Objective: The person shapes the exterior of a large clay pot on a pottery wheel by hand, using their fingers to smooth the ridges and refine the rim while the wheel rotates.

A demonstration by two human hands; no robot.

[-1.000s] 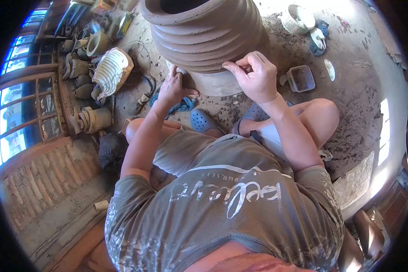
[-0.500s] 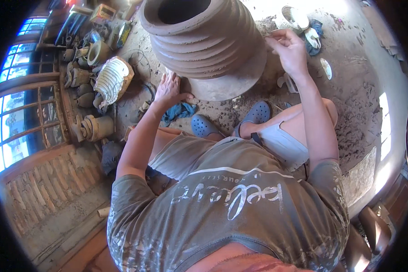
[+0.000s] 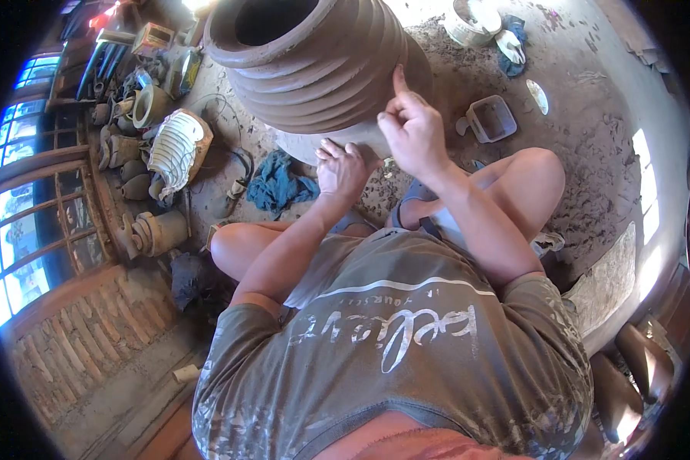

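A large brown clay pot (image 3: 326, 84) with a wide mouth and ridged rings round its wall stands on a pale round disc (image 3: 299, 144). My left hand (image 3: 343, 170) lies at the disc's near edge, fingers spread, thumb out to the right. My right hand (image 3: 415, 136) is at the pot's right side. Its index finger is stretched up against the lower wall while the other fingers are curled in. I see nothing held in either hand.
A blue-green cloth (image 3: 272, 184) lies left of my left hand. On the right are a clear plastic tub (image 3: 492, 120), a white bowl (image 3: 471, 21) and an oval pale piece (image 3: 537, 97). A ridged plaster mould (image 3: 179, 150) and several small pots line the left wall.
My left hand has moved right along the disc's edge. My right hand has come left to the pot's wall, its index finger now extended. The view has shifted, showing the plastic tub fully.
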